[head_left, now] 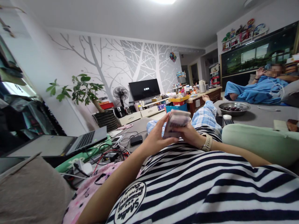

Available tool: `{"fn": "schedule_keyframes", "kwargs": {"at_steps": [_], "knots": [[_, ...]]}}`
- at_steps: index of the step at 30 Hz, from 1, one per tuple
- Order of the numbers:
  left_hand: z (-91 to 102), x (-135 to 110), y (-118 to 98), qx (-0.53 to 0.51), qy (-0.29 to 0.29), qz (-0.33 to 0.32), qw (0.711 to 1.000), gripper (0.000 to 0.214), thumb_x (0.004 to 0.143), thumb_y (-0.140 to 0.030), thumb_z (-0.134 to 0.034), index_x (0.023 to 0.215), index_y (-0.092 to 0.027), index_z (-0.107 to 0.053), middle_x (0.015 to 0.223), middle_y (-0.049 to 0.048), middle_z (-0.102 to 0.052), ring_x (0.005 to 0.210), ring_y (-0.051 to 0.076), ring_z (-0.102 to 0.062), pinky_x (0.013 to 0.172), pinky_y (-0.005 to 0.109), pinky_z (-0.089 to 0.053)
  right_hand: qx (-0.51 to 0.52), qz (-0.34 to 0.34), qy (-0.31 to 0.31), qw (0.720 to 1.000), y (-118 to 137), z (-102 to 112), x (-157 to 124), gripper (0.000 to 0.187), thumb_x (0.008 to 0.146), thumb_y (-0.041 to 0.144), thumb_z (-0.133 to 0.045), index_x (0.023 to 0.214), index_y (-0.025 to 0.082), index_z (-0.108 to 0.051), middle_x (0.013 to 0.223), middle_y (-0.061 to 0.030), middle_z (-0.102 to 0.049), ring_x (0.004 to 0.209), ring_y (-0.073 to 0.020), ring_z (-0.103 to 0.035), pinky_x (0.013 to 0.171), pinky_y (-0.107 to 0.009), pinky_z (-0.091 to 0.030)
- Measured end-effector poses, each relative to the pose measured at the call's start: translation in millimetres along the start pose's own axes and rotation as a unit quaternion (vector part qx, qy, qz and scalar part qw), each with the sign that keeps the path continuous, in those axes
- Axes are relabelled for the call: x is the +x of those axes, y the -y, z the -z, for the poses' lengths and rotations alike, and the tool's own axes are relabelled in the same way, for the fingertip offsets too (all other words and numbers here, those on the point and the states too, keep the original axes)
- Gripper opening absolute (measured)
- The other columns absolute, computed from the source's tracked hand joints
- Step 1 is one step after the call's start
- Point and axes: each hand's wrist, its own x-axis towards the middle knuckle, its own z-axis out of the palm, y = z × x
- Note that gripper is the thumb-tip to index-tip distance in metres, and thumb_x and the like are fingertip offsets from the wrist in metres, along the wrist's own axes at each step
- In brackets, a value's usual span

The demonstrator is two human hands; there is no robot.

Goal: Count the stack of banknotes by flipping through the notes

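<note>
I lie back in a striped shirt, and both hands hold a thick stack of paper notes (175, 123) above my belly. My left hand (156, 135) grips the stack from the left, fingers curled over its top edge. My right hand (190, 134), with a watch on its wrist, closes on the stack from below and the right. Beyond the hands my legs in blue checked trousers stretch out.
An open laptop (77, 141), cables and a black box (136, 140) lie to the left. A metal bowl (234, 108) and a remote (227, 119) sit on the grey surface at right. Another person in blue (254, 90) reclines far right. TV, fan and plant stand by the far wall.
</note>
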Motion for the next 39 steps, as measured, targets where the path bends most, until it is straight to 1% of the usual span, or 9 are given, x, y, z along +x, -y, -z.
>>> {"fn": "schedule_keyframes", "kwargs": {"at_steps": [2, 4, 7, 11, 14, 23, 28, 35, 39], "knots": [[4.7, 2.3, 14.6, -0.072, 0.004, 0.105, 0.992, 0.081, 0.075, -0.046, -0.066, 0.145, -0.025, -0.030, 0.139, 0.0144, -0.049, 0.127, 0.030, -0.045, 0.102, 0.049, -0.036, 0.102, -0.015, -0.092, 0.990, -3.4, 0.0, 4.4, 0.026, 0.068, 0.024, -0.066, 0.093, 0.019, -0.064, 0.091, -0.0023, -0.072, 0.081, -0.0189, -0.067, 0.079, -0.036, -0.055], [6.4, 4.3, 25.5, -0.133, 0.035, 0.208, 0.969, 0.067, 0.078, -0.051, -0.060, 0.136, -0.021, -0.044, 0.125, 0.0129, -0.060, 0.115, 0.028, -0.055, 0.096, 0.047, -0.040, 0.191, -0.039, -0.167, 0.966, -5.0, 0.9, 7.8, 0.028, 0.062, 0.021, -0.071, 0.089, 0.017, -0.064, 0.086, -0.0020, -0.072, 0.077, -0.0186, -0.067, 0.077, -0.035, -0.055], [0.9, 5.1, 31.7, -0.215, 0.078, 0.282, 0.932, 0.050, 0.078, -0.054, -0.057, 0.112, -0.017, -0.062, 0.106, 0.0088, -0.068, 0.100, 0.023, -0.062, 0.089, 0.038, -0.044, 0.236, -0.055, -0.212, 0.947, -4.3, 2.8, 9.7, 0.028, 0.058, 0.017, -0.073, 0.084, 0.016, -0.065, 0.080, -0.0015, -0.073, 0.072, -0.0185, -0.067, 0.073, -0.034, -0.055], [-16.4, 2.4, 29.4, -0.262, 0.091, 0.283, 0.918, 0.033, 0.066, -0.040, -0.074, 0.088, -0.015, -0.068, 0.081, 0.0044, -0.070, 0.074, 0.015, -0.061, 0.075, 0.028, -0.045, 0.213, -0.037, -0.200, 0.956, -1.8, 2.4, 8.5, 0.027, 0.059, 0.016, -0.071, 0.085, 0.016, -0.066, 0.079, -0.0013, -0.073, 0.070, -0.0179, -0.066, 0.072, -0.033, -0.054], [-28.4, 0.7, 27.2, -0.296, 0.052, 0.273, 0.914, 0.030, 0.060, -0.032, -0.079, 0.079, -0.013, -0.067, 0.067, 0.0006, -0.065, 0.061, 0.011, -0.055, 0.066, 0.026, -0.043, 0.196, -0.030, -0.191, 0.961, -2.1, 0.4, 7.5, 0.028, 0.058, 0.016, -0.071, 0.085, 0.015, -0.066, 0.077, -0.0002, -0.072, 0.067, -0.0168, -0.066, 0.070, -0.032, -0.054], [-34.7, 1.8, 30.4, -0.254, 0.085, 0.254, 0.929, 0.025, 0.064, -0.034, -0.077, 0.071, -0.014, -0.064, 0.056, -0.0016, -0.059, 0.052, 0.010, -0.050, 0.054, 0.025, -0.037, 0.134, -0.030, -0.187, 0.973, -4.5, -1.5, 5.9, 0.030, 0.055, 0.015, -0.073, 0.084, 0.016, -0.065, 0.071, 0.0017, -0.070, 0.061, -0.0152, -0.064, 0.061, -0.029, -0.052], [-31.8, 0.6, 31.7, -0.273, 0.113, 0.258, 0.920, 0.026, 0.062, -0.033, -0.079, 0.068, -0.013, -0.064, 0.055, -0.0012, -0.059, 0.052, 0.009, -0.050, 0.056, 0.025, -0.038, 0.172, -0.053, -0.152, 0.972, 0.9, -5.4, 2.4, 0.026, 0.055, 0.015, -0.072, 0.080, 0.016, -0.065, 0.070, 0.0009, -0.070, 0.061, -0.0153, -0.064, 0.062, -0.029, -0.054], [-27.2, -0.2, 37.3, -0.304, 0.115, 0.276, 0.904, 0.029, 0.057, -0.031, -0.081, 0.072, -0.013, -0.065, 0.055, -0.0012, -0.060, 0.050, 0.009, -0.051, 0.054, 0.025, -0.038, 0.291, -0.153, 0.048, 0.943, 12.6, -4.3, -6.9, 0.030, 0.063, 0.022, -0.062, 0.091, 0.015, -0.067, 0.093, -0.0101, -0.073, 0.087, -0.0249, -0.067, 0.079, -0.039, -0.055], [-27.4, -0.4, 41.2, -0.302, 0.146, 0.272, 0.902, 0.029, 0.057, -0.031, -0.081, 0.072, -0.013, -0.065, 0.054, -0.0010, -0.060, 0.050, 0.010, -0.051, 0.055, 0.025, -0.040, 0.288, -0.176, 0.085, 0.937, 9.8, -4.4, -9.4, 0.030, 0.062, 0.026, -0.058, 0.089, 0.015, -0.067, 0.091, -0.0119, -0.073, 0.094, -0.0283, -0.065, 0.081, -0.042, -0.054]]}}
